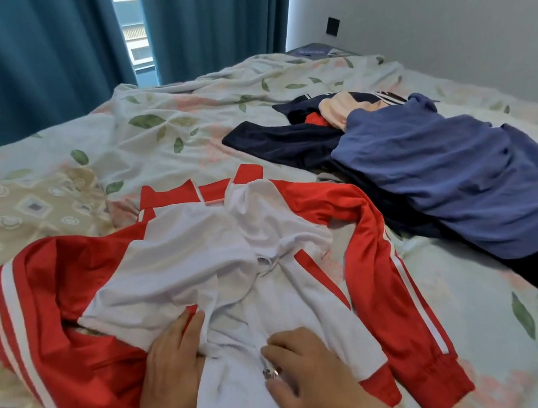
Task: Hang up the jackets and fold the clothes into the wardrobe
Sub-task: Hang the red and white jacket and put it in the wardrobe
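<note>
No readable text, labels or brands, bedside items (315,50) perhaps printed, too blurred

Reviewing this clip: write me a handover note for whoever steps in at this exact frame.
Left hand: flat on the red and white jacket, fingers straight.
Right hand: fingers curled at the jacket's zipper, near the hem.
Jacket lies spread on the bed, front partly open.
Blue and navy clothes heaped to the right, unfolded.
Nothing hung or folded yet; wardrobe out of view.
To do: hang jacket, fold pile.
</note>
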### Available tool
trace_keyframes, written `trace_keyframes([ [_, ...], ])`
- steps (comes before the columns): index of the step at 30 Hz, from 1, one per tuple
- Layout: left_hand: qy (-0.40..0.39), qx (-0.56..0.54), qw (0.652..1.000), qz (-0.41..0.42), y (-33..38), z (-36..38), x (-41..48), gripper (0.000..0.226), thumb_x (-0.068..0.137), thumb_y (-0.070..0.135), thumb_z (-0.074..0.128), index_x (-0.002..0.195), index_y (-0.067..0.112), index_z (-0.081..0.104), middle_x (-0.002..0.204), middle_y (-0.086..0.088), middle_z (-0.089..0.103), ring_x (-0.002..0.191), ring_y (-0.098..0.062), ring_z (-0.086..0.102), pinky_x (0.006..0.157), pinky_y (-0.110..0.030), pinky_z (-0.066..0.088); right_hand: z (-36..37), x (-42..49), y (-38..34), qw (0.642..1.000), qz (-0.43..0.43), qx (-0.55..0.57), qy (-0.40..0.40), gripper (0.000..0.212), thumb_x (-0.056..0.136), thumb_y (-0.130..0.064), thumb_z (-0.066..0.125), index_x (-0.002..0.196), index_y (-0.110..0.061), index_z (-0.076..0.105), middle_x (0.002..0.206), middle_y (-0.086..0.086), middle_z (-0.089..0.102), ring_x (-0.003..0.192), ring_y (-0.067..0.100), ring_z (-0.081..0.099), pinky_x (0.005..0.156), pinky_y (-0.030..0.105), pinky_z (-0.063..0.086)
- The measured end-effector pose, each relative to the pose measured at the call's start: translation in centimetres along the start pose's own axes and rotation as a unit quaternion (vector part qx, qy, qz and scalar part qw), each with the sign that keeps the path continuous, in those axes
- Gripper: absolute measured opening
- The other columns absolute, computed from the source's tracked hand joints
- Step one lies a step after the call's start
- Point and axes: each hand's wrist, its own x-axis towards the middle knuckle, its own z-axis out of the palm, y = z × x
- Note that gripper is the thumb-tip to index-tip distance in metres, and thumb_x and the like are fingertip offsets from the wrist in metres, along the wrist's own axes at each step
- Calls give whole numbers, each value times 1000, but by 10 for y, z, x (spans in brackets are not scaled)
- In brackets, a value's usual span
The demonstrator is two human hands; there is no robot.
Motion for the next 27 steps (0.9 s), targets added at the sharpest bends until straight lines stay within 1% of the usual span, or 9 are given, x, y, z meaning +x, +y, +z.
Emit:
trace_keyframes([
  [3, 26, -57, 998, 20, 13, -13, 11, 53, 81, 24, 46, 128, 8, 63, 134, -14, 58, 121, -33, 57, 101, -46, 45, 14, 3, 2, 997, -46, -42, 49, 15, 89, -25, 61, 97, -14, 68, 99, 0, 62, 84, 20, 55, 82, 32, 48],
  [6, 75, -199, 976, -55, 37, -44, 9, 44, 86, 26, 44, 127, 21, 60, 145, -4, 48, 139, -18, 37, 116, -27, 24, 15, 3, 5, 996, -39, -50, 67, 19, 92, -25, 56, 95, -13, 70, 98, 1, 64, 82, 21, 57, 81, 31, 45],
  [8, 127, -214, 969, -12, 61, -50, -5, 50, 85, 43, 40, 130, 28, 57, 144, 15, 44, 137, 1, 31, 111, -9, 16, 15, 2, 4, 998, -29, -26, 54, 22, 94, -25, 53, 96, -12, 70, 98, 1, 65, 82, 21, 59, 82, 29, 44],
  [10, 52, -184, 981, 36, 80, -28, -31, 55, 85, 49, 42, 136, 31, 51, 143, 26, 39, 134, 12, 28, 105, 0, 13, 14, 4, 4, 999, -12, 2, 46, 23, 96, -24, 52, 98, -11, 71, 99, 2, 67, 84, 23, 61, 83, 29, 44],
  [12, -7, -125, 992, 20, 88, 2, -61, 57, 90, 48, 43, 142, 25, 46, 149, 13, 42, 136, 2, 34, 106, -6, 15, 14, 3, 4, 999, 8, 12, 52, 18, 94, -20, 59, 100, -8, 72, 101, 4, 70, 88, 24, 64, 87, 27, 44],
  [15, -78, 12, 997, 7, 86, 14, -83, 68, 82, 48, 47, 132, 3, 59, 139, -12, 55, 132, -23, 49, 110, -31, 27, 12, 1, 4, 998, 10, 17, 57, 14, 89, -14, 66, 100, -8, 72, 102, 4, 71, 92, 23, 66, 90, 24, 44],
  [19, -34, 63, 997, 32, 74, 29, -82, 82, 71, 49, 57, 131, -6, 55, 142, -21, 49, 135, -26, 38, 114, -36, 23, 10, 1, 6, 998, -23, 25, 51, 14, 90, -17, 66, 100, -9, 71, 106, 4, 71, 98, 19, 64, 92, 29, 49],
  [22, -26, 71, 996, 40, 74, 37, -77, 82, 68, 50, 56, 128, -7, 58, 139, -21, 52, 133, -27, 40, 112, -37, 25, 5, -4, 11, 998, -50, 29, 34, 17, 88, -19, 64, 102, -11, 69, 109, 2, 70, 103, 13, 60, 94, 21, 46],
  [27, 19, 85, 995, 49, 70, 48, -74, 80, 65, 47, 57, 124, -7, 61, 136, -21, 55, 131, -27, 43, 108, -39, 29, -8, 13, 15, 995, -86, -35, -27, 4, 83, -6, 66, 84, -10, 66, 84, 4, 66, 76, 21, 61, 69, 32, 53],
])
